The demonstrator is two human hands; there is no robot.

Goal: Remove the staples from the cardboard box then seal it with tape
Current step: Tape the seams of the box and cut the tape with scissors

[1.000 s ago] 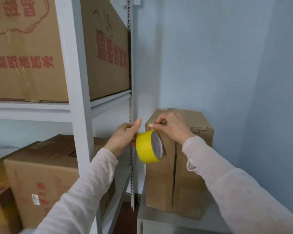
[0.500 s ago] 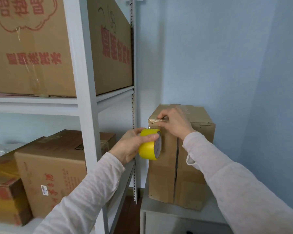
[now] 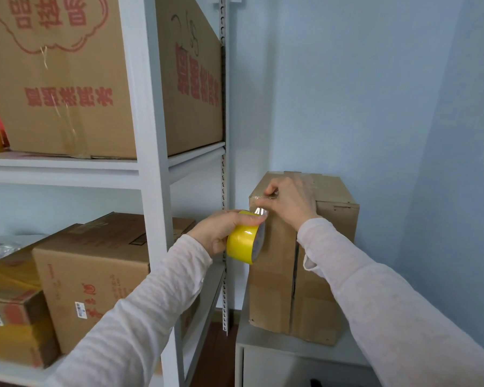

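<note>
Beside the white metal shelving rack (image 3: 148, 174), the person's left hand (image 3: 215, 236) grips the yellow roll of clear packing tape (image 3: 242, 244) just beside the tall brown cardboard box (image 3: 274, 291), which stands on a low white cabinet (image 3: 288, 349). Just right of it, the right hand (image 3: 291, 203) pinches the tape's free end (image 3: 261, 209) at the box's top front edge. Sealing appears under way; the next move likely calls for drawing the roll along the seam while the end is held down.
</note>
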